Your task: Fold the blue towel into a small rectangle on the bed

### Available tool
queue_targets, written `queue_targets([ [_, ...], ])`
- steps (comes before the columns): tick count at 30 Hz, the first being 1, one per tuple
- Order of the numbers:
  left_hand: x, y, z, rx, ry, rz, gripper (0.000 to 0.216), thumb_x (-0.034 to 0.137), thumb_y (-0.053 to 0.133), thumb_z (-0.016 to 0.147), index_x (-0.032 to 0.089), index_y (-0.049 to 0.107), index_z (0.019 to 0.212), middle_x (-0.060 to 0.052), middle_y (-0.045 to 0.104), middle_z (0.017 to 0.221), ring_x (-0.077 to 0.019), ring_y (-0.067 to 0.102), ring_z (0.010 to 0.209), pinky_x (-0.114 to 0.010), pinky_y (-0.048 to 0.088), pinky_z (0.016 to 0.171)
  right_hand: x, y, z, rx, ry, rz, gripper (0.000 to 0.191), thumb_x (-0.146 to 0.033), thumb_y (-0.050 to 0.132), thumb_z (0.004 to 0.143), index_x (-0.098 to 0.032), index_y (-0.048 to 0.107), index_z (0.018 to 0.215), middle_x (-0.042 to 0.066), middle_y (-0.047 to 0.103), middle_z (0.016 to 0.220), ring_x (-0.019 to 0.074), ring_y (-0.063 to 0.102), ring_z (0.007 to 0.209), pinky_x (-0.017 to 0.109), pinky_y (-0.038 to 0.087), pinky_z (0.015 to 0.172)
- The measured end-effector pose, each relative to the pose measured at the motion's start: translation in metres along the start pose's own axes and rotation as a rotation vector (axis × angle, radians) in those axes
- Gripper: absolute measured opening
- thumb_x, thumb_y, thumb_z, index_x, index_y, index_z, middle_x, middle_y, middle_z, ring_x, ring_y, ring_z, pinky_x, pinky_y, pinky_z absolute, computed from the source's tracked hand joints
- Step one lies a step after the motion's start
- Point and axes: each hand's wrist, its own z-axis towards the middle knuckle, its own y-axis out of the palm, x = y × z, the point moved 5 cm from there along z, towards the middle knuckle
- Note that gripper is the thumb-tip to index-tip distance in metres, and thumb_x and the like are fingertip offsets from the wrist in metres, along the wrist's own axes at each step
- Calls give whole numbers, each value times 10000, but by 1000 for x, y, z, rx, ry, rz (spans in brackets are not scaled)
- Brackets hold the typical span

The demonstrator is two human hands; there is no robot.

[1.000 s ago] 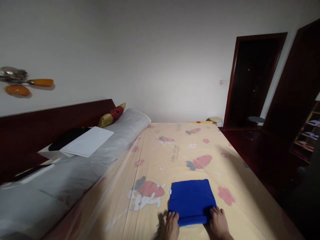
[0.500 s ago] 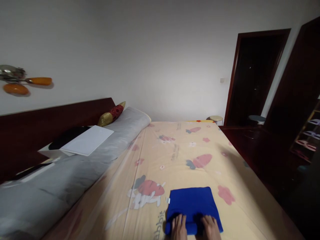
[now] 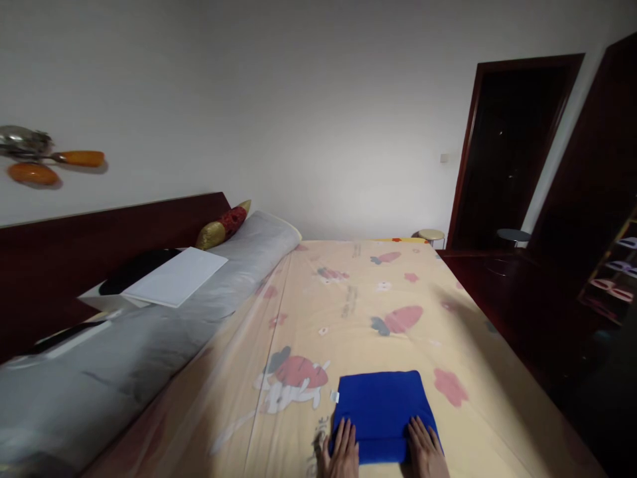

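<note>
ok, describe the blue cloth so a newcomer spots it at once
Start with the bed's cream sheet, printed with carrots. On its near part, low in the picture and right of centre, the left hand and right hand lay their fingers on a folded cloth. It is plain deep blue with a small white tag, unlike the patterned sheet beneath.

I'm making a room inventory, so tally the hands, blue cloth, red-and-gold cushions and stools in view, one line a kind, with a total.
Hands: 2 (left hand, right hand)
Blue cloth: 1
Red-and-gold cushion: 1
Stools: 2 (pale stool, dark stool)
Total: 6
</note>
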Motion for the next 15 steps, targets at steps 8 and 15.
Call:
queue_targets([
  [8, 57, 22, 24, -61, 93, -154, 469, 234, 411, 886, 344, 482, 1337, 43, 570, 1349, -155, 575, 1206, -306, 479, 982, -51, 6, 26, -232, -51, 192, 474, -391, 382, 920, -299, 450, 1380, 27, 444, 1440, 245, 418, 1339, 456, 401, 1084],
  [15, -17, -6, 16, -42, -163, 2, 459, 325, 412, 894, 398, 432, 1347, 31, 518, 1411, -222, 528, 1259, -444, 404, 1016, 24, 0, 6, 41, 30, -40, 420, -221, 448, 853, -290, 600, 1239, 55, 476, 1427, 299, 395, 1349, 531, 390, 1076],
])
